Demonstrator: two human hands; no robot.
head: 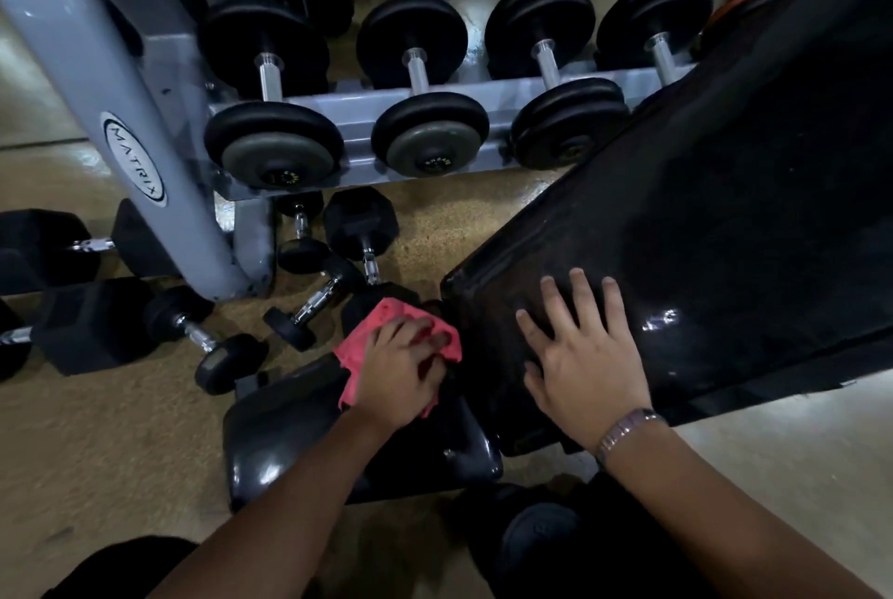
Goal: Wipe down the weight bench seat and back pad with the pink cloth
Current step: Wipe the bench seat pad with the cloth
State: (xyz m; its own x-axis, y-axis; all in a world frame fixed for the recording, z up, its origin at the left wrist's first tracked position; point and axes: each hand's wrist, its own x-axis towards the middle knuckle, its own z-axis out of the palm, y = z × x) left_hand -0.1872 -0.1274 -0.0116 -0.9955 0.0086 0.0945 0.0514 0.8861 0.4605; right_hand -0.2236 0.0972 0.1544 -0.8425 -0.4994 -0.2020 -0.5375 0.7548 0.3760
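Head view, the only one, looks down on a black padded weight bench set close to a grey steel dumbbell rack (pixel 145 105). The left hand (pixel 403 364) is clenched over a bunched pink cloth (pixel 381 323), pressing it at the far edge of the small glossy black vinyl seat pad (pixel 270 434), right beside the gap where the seat meets the long black vinyl back pad (pixel 725 212). That placement suggests the wipe is working at the seam, where grime tends to collect. The right hand (pixel 580 357), with a metal watch band (pixel 626 429) at the wrist, lies flat and released, fingers spread on the lower end of the back pad, holding nothing; it looks placed there to brace the body and steady the bench while the other hand rubs. The back pad slopes up and away to the right, its surface shiny with glare near the fingers. On the speckled tan floor (pixel 121 429), just beyond the cloth, several small black hex dumbbells (pixel 360 231) lie loose, near enough that a wide sweep could knock them. Most of the back pad seems still to be done.
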